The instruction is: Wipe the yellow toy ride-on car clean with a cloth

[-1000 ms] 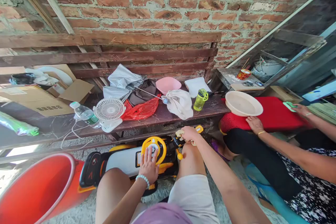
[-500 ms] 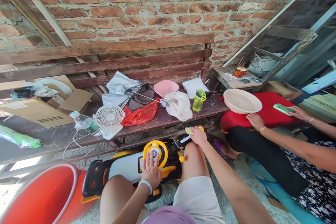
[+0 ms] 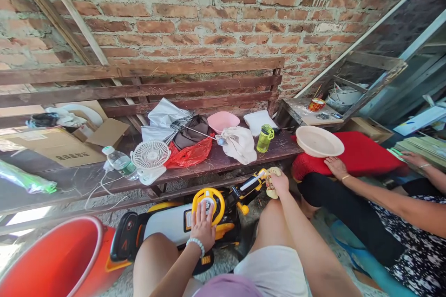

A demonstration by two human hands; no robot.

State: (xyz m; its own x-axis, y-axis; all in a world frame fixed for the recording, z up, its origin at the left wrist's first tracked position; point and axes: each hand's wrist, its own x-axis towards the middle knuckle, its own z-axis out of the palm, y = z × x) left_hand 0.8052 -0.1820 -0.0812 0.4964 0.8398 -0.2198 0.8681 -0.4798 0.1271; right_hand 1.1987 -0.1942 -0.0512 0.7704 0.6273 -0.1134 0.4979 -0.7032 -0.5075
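Observation:
In front of my knees stands a toy ride-on excavator [image 3: 163, 220] with a white-grey body, a black seat back and yellow parts. My left hand [image 3: 202, 227] lies with fingers stretched over its yellow steering wheel [image 3: 218, 202]. A pale yellow cloth [image 3: 271, 189] is bunched in my right hand [image 3: 279, 181], against the end of the toy's yellow digger arm [image 3: 257, 179]. Part of the cloth hangs below my fingers. The yellow knob lever [image 3: 245, 209] sticks out between my hands.
A red bucket [image 3: 99, 246] stands at my left. On the wooden bench [image 3: 278, 151] lie a white fan [image 3: 151, 154], a water bottle [image 3: 120, 162], a green bottle [image 3: 265, 138] and a white cap [image 3: 240, 144]. At right, a co-worker holds a green brush [image 3: 396, 154] over red cloth.
My right hand has moved right along the digger arm with the cloth, which now shows more. My right knee has swung right. The co-worker's brush has shifted right.

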